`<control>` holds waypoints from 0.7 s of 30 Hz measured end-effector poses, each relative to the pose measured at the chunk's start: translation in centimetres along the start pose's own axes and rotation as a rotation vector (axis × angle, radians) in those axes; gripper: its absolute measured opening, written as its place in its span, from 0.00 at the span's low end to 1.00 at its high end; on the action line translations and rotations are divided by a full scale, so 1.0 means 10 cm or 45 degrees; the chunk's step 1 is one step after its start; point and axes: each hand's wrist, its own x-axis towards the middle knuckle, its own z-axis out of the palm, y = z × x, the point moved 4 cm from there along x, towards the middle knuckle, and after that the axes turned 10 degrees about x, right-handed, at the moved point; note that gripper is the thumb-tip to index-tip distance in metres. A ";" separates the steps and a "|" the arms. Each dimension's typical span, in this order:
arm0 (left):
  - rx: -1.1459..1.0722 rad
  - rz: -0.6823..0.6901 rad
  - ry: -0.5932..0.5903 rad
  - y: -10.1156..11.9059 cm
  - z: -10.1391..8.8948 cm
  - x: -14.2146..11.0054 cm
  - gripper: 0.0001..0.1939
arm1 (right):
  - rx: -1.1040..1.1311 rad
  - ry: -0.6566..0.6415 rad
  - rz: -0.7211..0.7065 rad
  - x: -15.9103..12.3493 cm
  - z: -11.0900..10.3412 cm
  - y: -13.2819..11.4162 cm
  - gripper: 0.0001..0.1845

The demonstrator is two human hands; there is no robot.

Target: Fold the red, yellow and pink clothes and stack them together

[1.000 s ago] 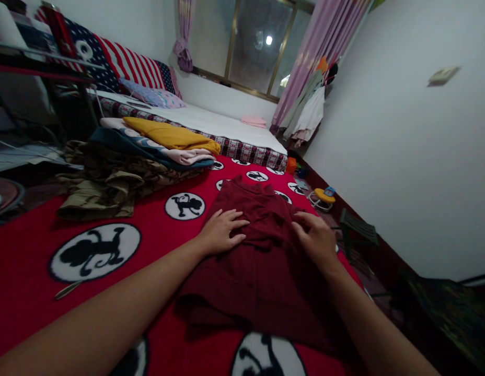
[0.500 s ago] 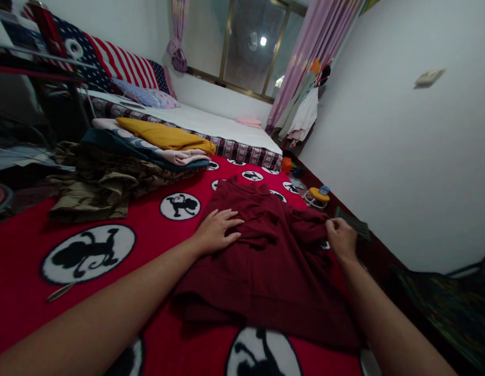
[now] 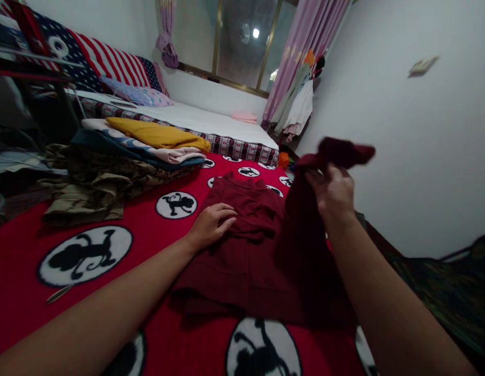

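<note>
Head view: maroon garment (image 3: 242, 261) lies on the red blanket (image 3: 156, 230); left hand (image 3: 209, 224) presses flat on it, fingers apart, while right hand (image 3: 334, 193) lifts its sleeve, fingers clamped on the cloth

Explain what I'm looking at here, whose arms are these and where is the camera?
The camera sits on a person's head, looking forward and down, so the two bare arms are that person's own. No machine is involved. The left hand lies flat on a dark red garment spread over a red blanket printed with black-and-white cartoon circles. The right hand holds one part of that garment lifted off the blanket. To the left is a pile of folded clothes with a yellow piece on top. Behind are a bed, a window and pink curtains.
</note>
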 end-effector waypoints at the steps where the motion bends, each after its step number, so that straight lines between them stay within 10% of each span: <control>1: 0.009 0.029 0.028 0.02 -0.03 -0.01 0.13 | -0.005 -0.138 0.019 -0.10 0.25 -0.10 0.15; 5: 0.103 0.179 0.004 0.09 -0.06 -0.07 0.12 | -0.347 -0.668 0.130 -0.77 0.79 -0.43 0.15; 13: 0.298 -0.085 -0.109 0.04 0.05 -0.04 0.11 | -1.166 -0.691 0.177 -1.74 -0.15 -0.23 0.20; 21: -0.022 -0.519 0.207 -0.05 -0.13 -0.02 0.17 | -1.400 -0.777 0.072 -2.38 -0.22 -0.32 0.23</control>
